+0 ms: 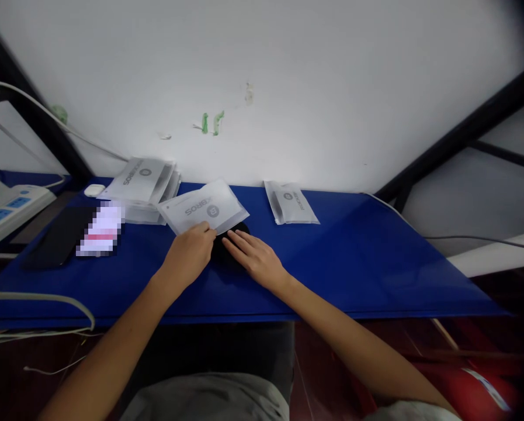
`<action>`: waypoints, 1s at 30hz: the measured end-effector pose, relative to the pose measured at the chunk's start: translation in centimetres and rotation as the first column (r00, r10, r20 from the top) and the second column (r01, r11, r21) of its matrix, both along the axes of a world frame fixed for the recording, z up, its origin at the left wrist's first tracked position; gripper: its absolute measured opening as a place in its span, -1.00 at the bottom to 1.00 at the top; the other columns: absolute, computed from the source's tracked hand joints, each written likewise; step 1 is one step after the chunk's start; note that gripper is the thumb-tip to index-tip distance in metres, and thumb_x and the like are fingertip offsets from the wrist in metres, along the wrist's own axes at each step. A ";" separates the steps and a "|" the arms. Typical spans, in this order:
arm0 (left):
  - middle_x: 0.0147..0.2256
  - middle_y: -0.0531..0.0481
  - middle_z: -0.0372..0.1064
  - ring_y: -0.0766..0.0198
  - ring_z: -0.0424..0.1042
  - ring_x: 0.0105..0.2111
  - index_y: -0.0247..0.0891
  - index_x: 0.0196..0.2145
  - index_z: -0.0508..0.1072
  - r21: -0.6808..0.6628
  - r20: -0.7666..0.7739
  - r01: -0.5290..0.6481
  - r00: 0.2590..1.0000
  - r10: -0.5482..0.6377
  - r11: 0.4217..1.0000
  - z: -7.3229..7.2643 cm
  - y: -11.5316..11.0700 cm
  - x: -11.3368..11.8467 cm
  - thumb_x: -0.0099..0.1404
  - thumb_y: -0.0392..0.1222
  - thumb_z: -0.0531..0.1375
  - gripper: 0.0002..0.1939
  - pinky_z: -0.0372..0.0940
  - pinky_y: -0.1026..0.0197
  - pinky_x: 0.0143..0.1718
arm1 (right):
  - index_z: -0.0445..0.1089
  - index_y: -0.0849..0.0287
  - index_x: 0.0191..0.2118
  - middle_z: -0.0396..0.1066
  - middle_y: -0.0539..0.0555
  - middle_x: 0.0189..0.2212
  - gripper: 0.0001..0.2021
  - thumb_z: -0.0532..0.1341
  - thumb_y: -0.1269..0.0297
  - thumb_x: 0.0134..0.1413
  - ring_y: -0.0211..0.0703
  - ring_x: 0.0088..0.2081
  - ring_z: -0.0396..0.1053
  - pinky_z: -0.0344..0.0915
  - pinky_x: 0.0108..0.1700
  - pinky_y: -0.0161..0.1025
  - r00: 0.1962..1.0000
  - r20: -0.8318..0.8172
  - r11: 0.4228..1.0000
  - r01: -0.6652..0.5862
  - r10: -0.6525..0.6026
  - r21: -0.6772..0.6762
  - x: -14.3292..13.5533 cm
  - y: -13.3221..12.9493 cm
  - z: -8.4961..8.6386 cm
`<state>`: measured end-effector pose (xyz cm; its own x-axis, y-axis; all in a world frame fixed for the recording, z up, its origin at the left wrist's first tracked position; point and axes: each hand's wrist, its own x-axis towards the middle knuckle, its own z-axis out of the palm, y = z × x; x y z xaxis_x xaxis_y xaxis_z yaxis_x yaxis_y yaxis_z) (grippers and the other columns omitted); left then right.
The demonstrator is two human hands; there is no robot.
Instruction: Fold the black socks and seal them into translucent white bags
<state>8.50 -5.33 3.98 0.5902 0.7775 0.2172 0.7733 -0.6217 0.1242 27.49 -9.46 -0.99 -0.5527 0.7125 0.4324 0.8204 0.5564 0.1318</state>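
Observation:
A frosted plastic pouch (204,204) with grey printed lettering lies aslant in front of me. My left hand (192,251) pinches its near edge between thumb and fingers. Just under the pouch's near edge is a black, rounded, flat-looking item (226,257), whose kind I cannot make out because both hands and the pouch cover parts of it. My right hand (259,260) rests on this black item with its fingers stretched out, fingertips close to the pouch's edge.
Similar pouches are stacked (141,184) at the back left, and a single filled pouch (291,203) lies back right on the blue table (353,263). Further left are a white earbud case (94,190), a dark phone-like slab (62,237), a pixelated bright screen (100,228) and a power strip (14,210).

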 end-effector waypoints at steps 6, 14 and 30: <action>-0.31 -0.09 0.36 0.16 0.41 -0.27 -0.30 -0.30 0.46 0.019 -0.012 -0.024 1.000 0.024 1.000 -0.5 0.3 -0.7 0.32 -0.42 -0.01 -0.75 0.25 0.22 -0.41 | 0.18 0.23 0.24 0.28 0.22 0.17 -0.30 0.04 0.67 -0.12 0.00 0.15 0.28 0.34 0.12 -0.08 0.947 -0.277 0.983 0.135 -0.165 -0.122 0.0 0.4 -0.5; -0.35 -0.06 0.36 0.22 0.41 -0.36 -0.30 -0.34 0.49 -0.023 0.160 -0.018 0.987 0.021 1.000 -1.5 0.9 -1.4 0.37 -0.30 -0.01 -0.72 0.26 0.20 -0.35 | 0.17 0.15 0.24 0.30 0.17 0.14 -0.31 0.03 0.63 -0.09 -0.03 0.14 0.28 0.32 0.13 -0.07 0.890 -0.399 0.975 0.202 -0.221 -0.090 0.1 0.4 0.1; -0.32 -0.04 0.41 0.23 0.40 -0.27 -0.23 -0.26 0.49 0.276 0.170 0.013 0.984 -0.062 0.961 -1.8 0.3 -2.3 0.36 -0.35 -0.01 -0.73 0.30 0.23 -0.29 | 0.35 0.24 0.04 0.46 0.22 -0.09 -0.69 0.04 0.27 0.28 0.02 -0.08 0.36 0.28 -0.12 -0.07 0.994 0.000 0.988 0.108 -0.109 -0.107 -1.5 -2.0 4.6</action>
